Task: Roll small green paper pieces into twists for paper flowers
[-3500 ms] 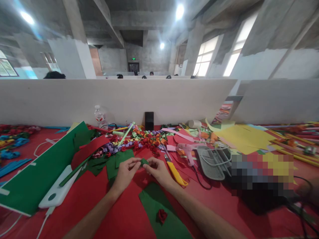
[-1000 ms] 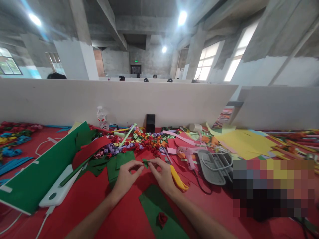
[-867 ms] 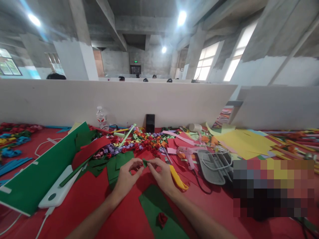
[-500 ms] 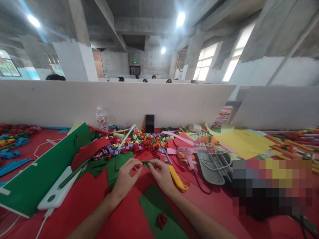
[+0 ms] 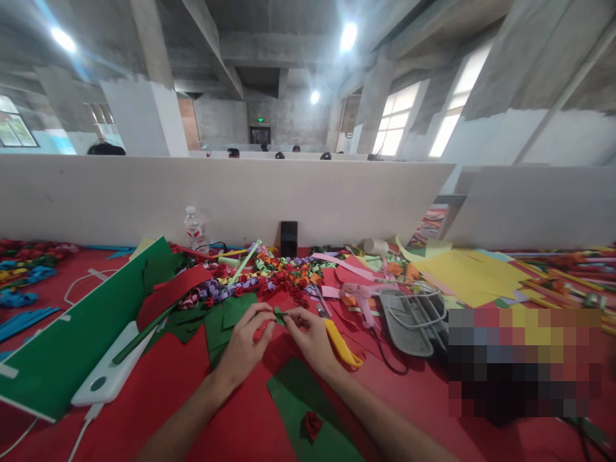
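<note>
A small green paper piece [image 5: 279, 315] is pinched between the fingertips of my left hand [image 5: 243, 346] and my right hand [image 5: 310, 337], just above the red table cover [image 5: 158, 391]. Both hands have curled fingers closed on it. A green felt sheet [image 5: 298, 401] lies right below my wrists, with a small red paper rose [image 5: 312, 425] on it. A yellow utility knife [image 5: 341, 341] lies just right of my right hand.
Rolled paper flowers [image 5: 269, 273] are piled behind my hands. A big green board [image 5: 72, 333], a white power bank [image 5: 108, 372], a water bottle [image 5: 194, 228], a pink glue gun [image 5: 360, 298], a grey tray [image 5: 414, 314] and yellow sheets [image 5: 466, 273] surround them. A white partition [image 5: 231, 192] closes the back.
My hands have stayed in place, with the fingertips working closer together on the small green piece. The view has shifted only slightly.
</note>
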`<act>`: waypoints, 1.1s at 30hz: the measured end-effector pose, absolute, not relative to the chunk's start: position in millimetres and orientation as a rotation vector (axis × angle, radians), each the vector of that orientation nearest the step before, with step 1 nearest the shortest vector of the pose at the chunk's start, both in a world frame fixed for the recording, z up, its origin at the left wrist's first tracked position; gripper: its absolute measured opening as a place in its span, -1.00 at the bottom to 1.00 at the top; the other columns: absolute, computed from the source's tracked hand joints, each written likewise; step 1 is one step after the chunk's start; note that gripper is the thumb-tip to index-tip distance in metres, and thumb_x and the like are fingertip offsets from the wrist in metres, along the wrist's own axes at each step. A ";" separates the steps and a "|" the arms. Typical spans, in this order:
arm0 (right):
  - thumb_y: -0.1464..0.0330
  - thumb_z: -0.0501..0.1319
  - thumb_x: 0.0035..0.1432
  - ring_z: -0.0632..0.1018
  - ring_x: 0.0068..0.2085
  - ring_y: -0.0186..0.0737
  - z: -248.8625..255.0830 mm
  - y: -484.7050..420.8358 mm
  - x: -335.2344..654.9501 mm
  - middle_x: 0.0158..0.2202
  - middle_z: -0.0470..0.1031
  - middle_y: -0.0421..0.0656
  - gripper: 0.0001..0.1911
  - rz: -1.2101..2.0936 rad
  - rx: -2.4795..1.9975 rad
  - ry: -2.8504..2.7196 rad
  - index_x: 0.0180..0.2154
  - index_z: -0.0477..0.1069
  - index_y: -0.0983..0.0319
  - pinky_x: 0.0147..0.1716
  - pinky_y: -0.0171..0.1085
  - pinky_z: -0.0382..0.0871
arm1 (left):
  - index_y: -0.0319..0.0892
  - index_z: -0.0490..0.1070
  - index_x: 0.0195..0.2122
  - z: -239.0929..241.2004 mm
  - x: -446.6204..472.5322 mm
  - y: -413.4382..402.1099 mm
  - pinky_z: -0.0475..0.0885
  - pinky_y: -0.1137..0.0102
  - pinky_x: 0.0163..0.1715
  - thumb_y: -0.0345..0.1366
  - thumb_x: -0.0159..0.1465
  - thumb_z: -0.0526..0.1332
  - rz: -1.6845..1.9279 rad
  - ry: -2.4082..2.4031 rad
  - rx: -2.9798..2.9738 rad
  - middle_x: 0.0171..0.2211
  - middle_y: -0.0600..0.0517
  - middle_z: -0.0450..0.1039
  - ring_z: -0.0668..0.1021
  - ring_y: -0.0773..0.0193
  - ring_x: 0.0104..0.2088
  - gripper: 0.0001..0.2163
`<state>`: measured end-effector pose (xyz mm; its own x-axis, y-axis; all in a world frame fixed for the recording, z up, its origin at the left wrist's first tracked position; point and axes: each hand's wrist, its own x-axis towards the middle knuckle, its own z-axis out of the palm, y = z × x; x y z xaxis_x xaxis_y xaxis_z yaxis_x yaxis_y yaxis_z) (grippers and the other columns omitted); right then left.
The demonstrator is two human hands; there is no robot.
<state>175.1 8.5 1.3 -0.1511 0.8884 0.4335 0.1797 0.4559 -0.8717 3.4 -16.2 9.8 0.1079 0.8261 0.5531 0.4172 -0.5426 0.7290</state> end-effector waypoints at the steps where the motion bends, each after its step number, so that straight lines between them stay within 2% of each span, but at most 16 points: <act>1: 0.27 0.19 0.22 0.46 -0.39 -0.23 1.3 8.2 176.1 -0.43 0.51 -0.16 -0.81 0.753 -0.939 -1.661 -0.32 0.51 0.22 -0.37 -0.30 0.34 | -0.10 0.53 -0.24 8.7 3.9 -15.0 0.40 0.35 -0.05 -0.28 0.31 0.13 1.429 1.214 1.938 -0.08 -0.08 0.44 0.50 0.13 -0.04 -0.83; 6: 0.33 0.15 0.27 0.49 -0.29 -0.17 1.3 6.7 180.5 -0.32 0.50 -0.09 -0.81 0.501 -0.836 -1.863 -0.18 0.54 0.16 -0.27 -0.23 0.38 | -0.18 0.57 -0.31 -5.3 6.4 -4.7 0.52 0.37 -0.34 -0.17 0.18 0.29 1.393 1.088 1.467 -0.20 -0.09 0.52 0.57 0.13 -0.24 -0.81; 10: 0.29 0.16 0.27 0.50 -0.28 -0.18 4.1 5.4 178.5 -0.29 0.50 -0.09 -0.79 0.603 -0.825 -1.808 -0.12 0.52 0.15 -0.26 -0.23 0.40 | -0.21 0.59 -0.32 -11.9 7.3 0.2 0.54 0.35 -0.29 -0.14 0.06 0.40 1.375 1.002 1.158 -0.29 -0.05 0.58 0.57 0.21 -0.33 -0.74; 13: 0.23 0.19 0.24 0.50 -0.34 -0.22 6.2 6.1 175.5 -0.35 0.49 -0.14 -0.74 0.839 -0.889 -1.567 -0.08 0.44 0.20 -0.31 -0.27 0.41 | -0.22 0.60 -0.33 -10.3 6.7 0.6 0.54 0.37 -0.28 -0.13 0.04 0.41 1.409 1.065 1.057 -0.25 -0.06 0.60 0.58 0.23 -0.33 -0.73; 17: 0.18 0.28 0.15 0.50 -0.45 -0.27 4.8 10.1 173.3 -0.47 0.50 -0.21 -0.72 1.125 -0.871 -1.416 -0.20 0.44 0.24 -0.40 -0.31 0.40 | -0.23 0.60 -0.34 -7.0 4.3 0.7 0.52 0.37 -0.25 -0.15 0.04 0.41 1.432 1.109 1.110 -0.22 -0.10 0.61 0.59 0.20 -0.31 -0.74; 21: 0.17 0.35 0.05 0.51 -0.50 -0.28 0.1 14.7 172.5 -0.53 0.52 -0.21 -0.70 1.251 -0.833 -1.329 -0.27 0.47 0.26 -0.42 -0.31 0.40 | -0.22 0.61 -0.39 -4.9 1.5 0.7 0.49 0.32 -0.14 -0.20 0.06 0.37 1.434 1.131 1.295 -0.16 -0.15 0.59 0.60 0.09 -0.17 -0.81; 24: 0.18 0.38 0.01 0.50 -0.53 -0.31 -3.6 16.7 171.9 -0.56 0.52 -0.22 -0.69 1.366 -0.820 -1.252 -0.30 0.48 0.27 -0.46 -0.33 0.36 | -0.21 0.61 -0.35 -4.8 0.8 0.1 0.47 0.30 -0.08 -0.25 0.09 0.35 1.428 1.058 1.425 -0.10 -0.16 0.56 0.58 0.06 -0.08 -0.84; 30: 0.18 0.43 -0.04 0.51 -0.50 -0.36 -6.1 15.3 170.9 -0.49 0.54 -0.20 -0.63 1.620 -0.724 -1.053 -0.26 0.48 0.28 -0.46 -0.39 0.32 | -0.20 0.60 -0.41 -3.8 1.5 0.2 0.48 0.33 -0.12 -0.27 0.08 0.34 1.456 1.109 1.371 -0.17 -0.13 0.59 0.61 0.09 -0.15 -0.88; 33: 0.15 0.41 -0.01 0.52 -0.49 -0.37 -6.2 13.9 172.1 -0.47 0.54 -0.16 -0.64 1.700 -0.753 -1.085 -0.34 0.49 0.32 -0.47 -0.41 0.30 | -0.20 0.60 -0.42 -1.2 1.3 0.4 0.47 0.34 -0.12 -0.24 0.06 0.35 1.462 1.155 1.307 -0.19 -0.12 0.61 0.60 0.08 -0.14 -0.86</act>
<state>172.1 13.9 -6.2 -0.3599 0.9330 -0.0069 -0.3869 -0.1560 -0.9088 1.3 0.4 -1.2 -0.1045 0.9695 0.2217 -0.0092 -0.2238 0.9746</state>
